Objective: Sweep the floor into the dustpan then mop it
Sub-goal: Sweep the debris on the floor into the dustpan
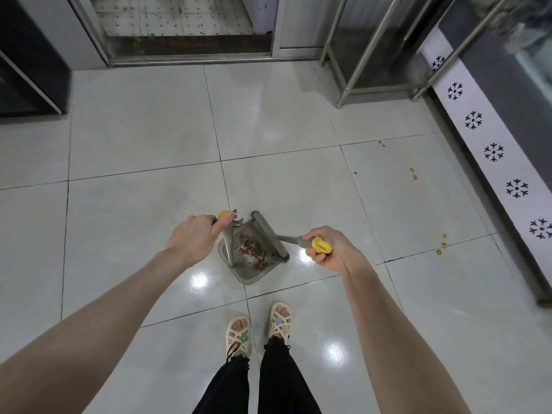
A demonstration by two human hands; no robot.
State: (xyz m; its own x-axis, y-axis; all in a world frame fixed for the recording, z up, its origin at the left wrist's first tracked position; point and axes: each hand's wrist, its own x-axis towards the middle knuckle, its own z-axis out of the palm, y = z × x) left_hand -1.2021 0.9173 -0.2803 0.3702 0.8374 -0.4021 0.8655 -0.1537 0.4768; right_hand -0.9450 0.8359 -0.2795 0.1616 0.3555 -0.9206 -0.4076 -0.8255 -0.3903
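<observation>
Already the left hand [192, 239] is curled round the yellow-capped dustpan handle [228, 246] and the right hand [328, 249] round the broom handle [291, 239], with the broom head [270, 236] lying along the mouth of the dustpan [248, 276], which sits on the floor [134, 144] just ahead of the feet. Debris [254, 251] lies in the pan, so sweeping looks nearly done. Yellow spots [413, 173] lie to the right, and mopping seems not yet begun. No mop shows, and the bristles are hard to make out
</observation>
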